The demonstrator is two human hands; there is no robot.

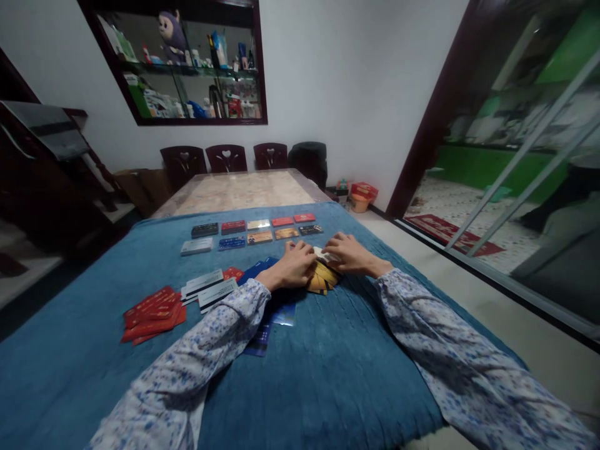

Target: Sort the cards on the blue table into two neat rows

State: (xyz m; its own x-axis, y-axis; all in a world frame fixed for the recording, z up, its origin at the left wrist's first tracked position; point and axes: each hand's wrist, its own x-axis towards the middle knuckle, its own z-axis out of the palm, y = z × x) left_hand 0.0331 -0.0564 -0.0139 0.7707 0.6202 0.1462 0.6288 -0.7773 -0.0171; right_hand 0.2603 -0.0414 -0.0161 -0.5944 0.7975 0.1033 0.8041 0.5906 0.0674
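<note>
Both of my hands are together over loose cards on the blue cloth. My left hand [294, 266] has its fingers curled in at the edge of a pale card [324, 254], partly hiding it. From the other side my right hand [350, 254] closes its bent fingers on the same pale card. Fanned yellow cards [322, 278] lie just below. Blue cards [257, 269] stick out beside and under my left forearm. Farther left are silver-white cards [216, 294] and a spread of red cards [152, 312].
Beyond my hands, two rows of neat card stacks hold a black stack [205, 230], a white stack [197, 247] and several others. The blue cloth [337, 375] covers the near table; the bare marble-like top [239, 190] shows behind. Chairs [226, 159] line the far end.
</note>
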